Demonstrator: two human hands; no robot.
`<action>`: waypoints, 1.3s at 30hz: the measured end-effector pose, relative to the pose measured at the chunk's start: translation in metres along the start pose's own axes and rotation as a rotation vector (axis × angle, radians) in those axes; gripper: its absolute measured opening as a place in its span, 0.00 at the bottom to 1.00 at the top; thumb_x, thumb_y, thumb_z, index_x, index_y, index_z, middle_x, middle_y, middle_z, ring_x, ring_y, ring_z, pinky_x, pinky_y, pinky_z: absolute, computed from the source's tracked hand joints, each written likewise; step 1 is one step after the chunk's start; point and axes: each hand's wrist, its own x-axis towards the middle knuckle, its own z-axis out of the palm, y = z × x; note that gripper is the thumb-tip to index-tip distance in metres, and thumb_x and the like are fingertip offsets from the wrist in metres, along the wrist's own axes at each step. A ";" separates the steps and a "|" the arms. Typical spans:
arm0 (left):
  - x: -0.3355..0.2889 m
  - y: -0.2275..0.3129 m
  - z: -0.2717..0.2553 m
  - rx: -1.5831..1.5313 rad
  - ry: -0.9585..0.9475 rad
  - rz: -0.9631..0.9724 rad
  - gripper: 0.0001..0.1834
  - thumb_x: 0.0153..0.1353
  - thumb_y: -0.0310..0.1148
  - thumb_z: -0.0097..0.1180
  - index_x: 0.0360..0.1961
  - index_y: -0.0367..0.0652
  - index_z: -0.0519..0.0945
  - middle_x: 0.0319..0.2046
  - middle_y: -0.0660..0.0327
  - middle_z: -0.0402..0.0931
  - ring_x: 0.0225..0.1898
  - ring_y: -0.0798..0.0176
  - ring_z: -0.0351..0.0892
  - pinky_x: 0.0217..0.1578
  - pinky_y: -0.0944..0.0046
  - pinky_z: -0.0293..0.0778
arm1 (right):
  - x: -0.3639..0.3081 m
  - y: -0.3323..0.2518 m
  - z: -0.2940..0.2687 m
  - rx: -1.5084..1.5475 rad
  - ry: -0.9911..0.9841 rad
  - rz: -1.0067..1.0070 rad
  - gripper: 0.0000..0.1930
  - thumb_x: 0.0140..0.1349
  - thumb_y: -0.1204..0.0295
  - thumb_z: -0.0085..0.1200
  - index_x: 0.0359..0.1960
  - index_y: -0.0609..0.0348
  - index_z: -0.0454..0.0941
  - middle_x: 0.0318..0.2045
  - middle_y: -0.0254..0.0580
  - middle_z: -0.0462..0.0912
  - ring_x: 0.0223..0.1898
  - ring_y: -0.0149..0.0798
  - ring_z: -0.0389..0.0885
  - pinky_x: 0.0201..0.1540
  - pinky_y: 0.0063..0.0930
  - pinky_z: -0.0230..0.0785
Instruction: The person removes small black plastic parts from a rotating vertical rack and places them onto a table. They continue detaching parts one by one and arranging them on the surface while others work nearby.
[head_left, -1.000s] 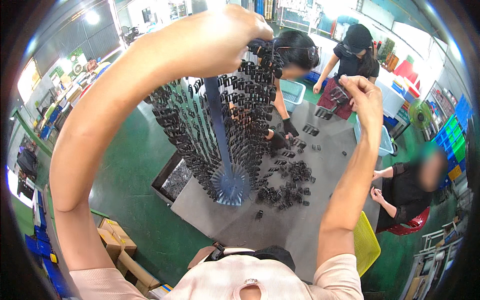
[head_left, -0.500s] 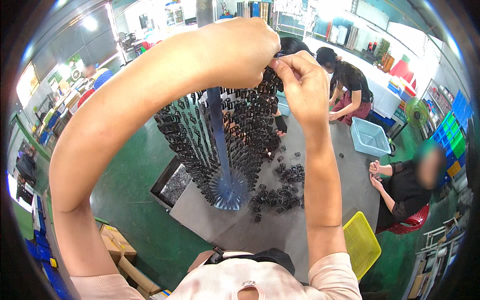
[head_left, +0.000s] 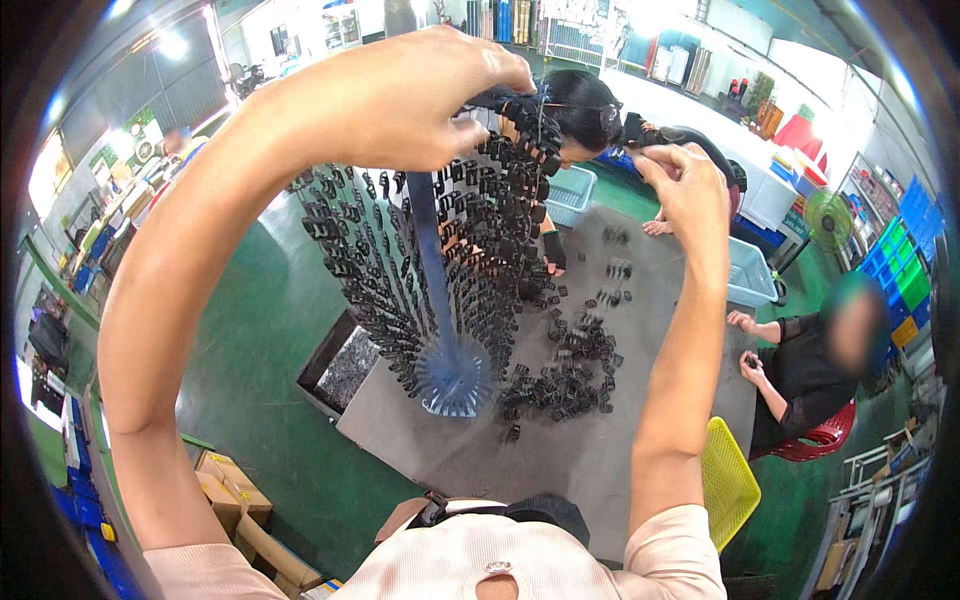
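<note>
Small parts (head_left: 582,385) are coloured black, the post (head_left: 432,255) blue. The tabletop (head_left: 470,455) is shown grey, the floor (head_left: 245,320) green. The pale pink shirt (head_left: 470,550) is ribbed.

Below our left fingers (head_left: 510,68), we have a rack (head_left: 431,240) on the counter (head_left: 480,460); left of and below our right fingers (head_left: 657,168), clips (head_left: 577,375) lie.

Bright light, glaring lamp (head_left: 172,45) upper left, washed-out top, fisheye-bent edges

I'm working in a factory workshop: black parts (head_left: 575,372) are hanging around a blue post (head_left: 431,250) and lying heaped on a grey table (head_left: 480,462), a co-worker (head_left: 803,352) is sitting nearby, and a green floor (head_left: 250,345) is stretching around.
</note>
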 end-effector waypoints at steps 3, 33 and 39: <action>0.007 0.007 0.003 0.060 0.111 0.027 0.21 0.48 0.26 0.57 0.46 0.31 0.80 0.40 0.40 0.80 0.46 0.43 0.80 0.51 0.52 0.75 | -0.011 -0.037 0.006 0.463 0.042 -0.239 0.12 0.57 0.62 0.64 0.37 0.57 0.87 0.26 0.37 0.81 0.30 0.30 0.76 0.35 0.25 0.67; 0.052 0.041 -0.026 0.066 -0.466 -0.202 0.13 0.50 0.26 0.55 0.36 0.28 0.80 0.35 0.40 0.80 0.39 0.42 0.82 0.43 0.54 0.79 | 0.001 -0.074 0.022 0.502 0.004 -0.213 0.11 0.56 0.63 0.61 0.35 0.56 0.87 0.32 0.43 0.83 0.34 0.38 0.82 0.39 0.32 0.71; 0.031 0.038 -0.025 0.105 -0.319 -0.107 0.15 0.54 0.20 0.49 0.43 0.26 0.78 0.39 0.39 0.79 0.44 0.41 0.79 0.49 0.52 0.75 | 0.009 -0.009 -0.001 0.705 -0.121 -0.147 0.10 0.61 0.69 0.60 0.33 0.65 0.85 0.31 0.37 0.85 0.22 0.27 0.78 0.24 0.23 0.67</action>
